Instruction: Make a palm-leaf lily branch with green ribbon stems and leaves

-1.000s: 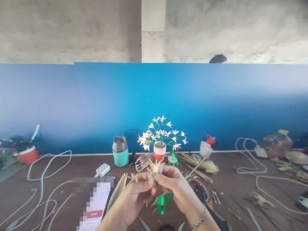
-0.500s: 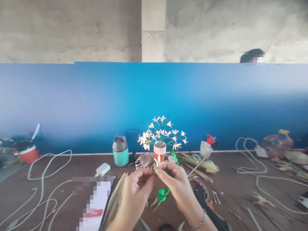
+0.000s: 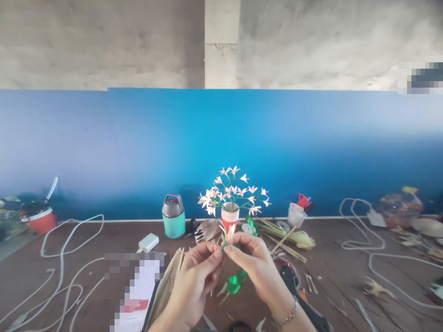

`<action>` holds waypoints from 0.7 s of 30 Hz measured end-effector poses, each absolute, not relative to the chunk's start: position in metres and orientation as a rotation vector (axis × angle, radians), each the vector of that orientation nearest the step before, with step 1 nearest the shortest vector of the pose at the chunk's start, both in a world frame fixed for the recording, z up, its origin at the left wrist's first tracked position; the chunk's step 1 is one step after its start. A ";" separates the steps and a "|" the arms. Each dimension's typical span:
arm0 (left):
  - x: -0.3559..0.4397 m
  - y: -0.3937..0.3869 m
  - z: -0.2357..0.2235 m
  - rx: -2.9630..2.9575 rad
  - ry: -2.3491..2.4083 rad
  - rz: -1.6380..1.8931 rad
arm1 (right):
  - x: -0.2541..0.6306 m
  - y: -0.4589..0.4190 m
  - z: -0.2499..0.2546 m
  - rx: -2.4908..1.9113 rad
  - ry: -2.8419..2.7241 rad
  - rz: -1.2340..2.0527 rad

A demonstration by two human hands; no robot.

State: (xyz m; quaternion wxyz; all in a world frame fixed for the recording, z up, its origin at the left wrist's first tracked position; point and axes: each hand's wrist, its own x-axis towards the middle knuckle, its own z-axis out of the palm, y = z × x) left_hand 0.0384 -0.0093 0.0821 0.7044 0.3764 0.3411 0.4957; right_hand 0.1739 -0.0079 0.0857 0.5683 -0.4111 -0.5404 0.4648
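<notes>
Blue partition [image 3: 221, 138] fills the background, above our cluttered brown table [image 3: 332, 272]. Pale flowers [image 3: 252, 189] fan from stacked cups [image 3: 230, 216]. Closer, our left hand [image 3: 194, 281] and right hand [image 3: 261, 267] pinch a small pale flower [image 3: 231, 232] at its base. Our fingers have just shifted up its stem, bringing the work nearer the petals.

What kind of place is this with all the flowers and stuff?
It looks like a craft workbench, maybe in a workshop: pale handmade-looking flowers stand in paper cups, green ribbon hangs below the hands, and dried husks lie about.
</notes>
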 end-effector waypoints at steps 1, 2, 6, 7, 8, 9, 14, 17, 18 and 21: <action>0.038 -0.009 0.083 0.850 0.757 1.095 | 0.175 -0.008 0.086 -0.983 -1.287 1.072; 0.038 -0.009 0.084 0.872 0.754 1.096 | 0.176 -0.008 0.087 -1.003 -1.313 1.042; 0.039 -0.009 0.086 0.963 0.764 1.192 | 0.174 -0.010 0.091 -1.054 -1.436 0.867; 0.039 -0.010 0.086 0.982 0.782 1.233 | 0.173 -0.011 0.093 -1.057 -1.459 0.837; 0.040 -0.010 0.086 0.999 0.804 1.270 | 0.171 -0.012 0.094 -1.058 -1.485 0.821; 0.039 -0.009 0.085 1.014 0.825 1.295 | 0.169 -0.013 0.094 -1.063 -1.510 0.809; 0.033 -0.004 0.083 1.063 0.841 1.253 | 0.162 -0.019 0.096 -1.105 -1.612 0.715; 0.028 -0.003 0.084 1.222 0.902 1.284 | 0.162 -0.022 0.098 -1.108 -1.650 0.648; 0.027 -0.003 0.085 1.294 0.922 1.297 | 0.161 -0.023 0.099 -1.111 -1.660 0.630; 0.027 -0.006 0.086 1.425 0.973 1.335 | 0.160 -0.026 0.099 -1.134 -1.662 0.594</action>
